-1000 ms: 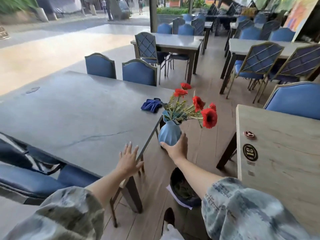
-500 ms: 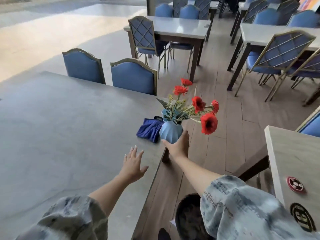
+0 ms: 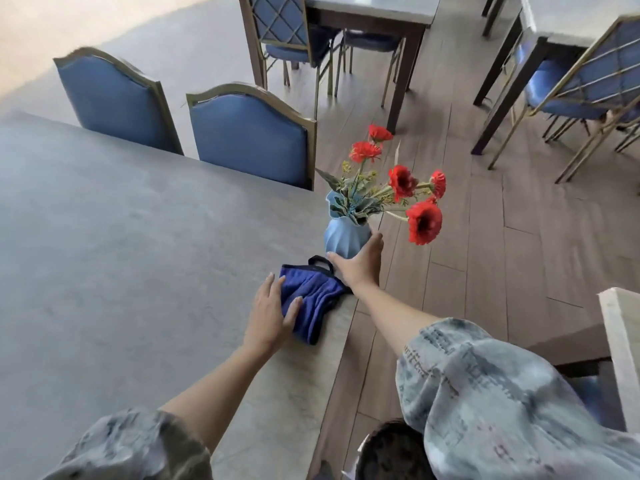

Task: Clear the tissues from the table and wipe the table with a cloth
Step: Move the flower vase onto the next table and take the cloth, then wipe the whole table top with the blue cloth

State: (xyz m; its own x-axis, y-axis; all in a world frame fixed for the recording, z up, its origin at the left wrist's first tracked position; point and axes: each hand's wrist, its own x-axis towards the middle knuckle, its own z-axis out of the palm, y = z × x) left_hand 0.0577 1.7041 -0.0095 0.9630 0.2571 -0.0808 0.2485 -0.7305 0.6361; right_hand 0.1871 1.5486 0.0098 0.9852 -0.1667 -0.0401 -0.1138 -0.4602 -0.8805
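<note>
A dark blue cloth (image 3: 313,303) lies crumpled near the right edge of the grey table (image 3: 138,254). My left hand (image 3: 272,315) rests on the cloth's left side, fingers spread and nearly straight. My right hand (image 3: 358,268) grips the base of a light blue vase (image 3: 346,237) with red flowers (image 3: 424,221), held at the table's right edge just beyond the cloth. I cannot tell whether the vase stands on the table. No tissues are in view.
Two blue padded chairs (image 3: 252,133) stand against the table's far side. More tables (image 3: 370,12) and chairs (image 3: 581,84) fill the wooden floor beyond and to the right. A pale table corner (image 3: 620,337) is at my right; a dark bin (image 3: 391,455) sits below.
My left hand has moved forward onto the blue cloth. My right hand has carried the vase from beside the table up to the table's edge. The view has tilted down and closer.
</note>
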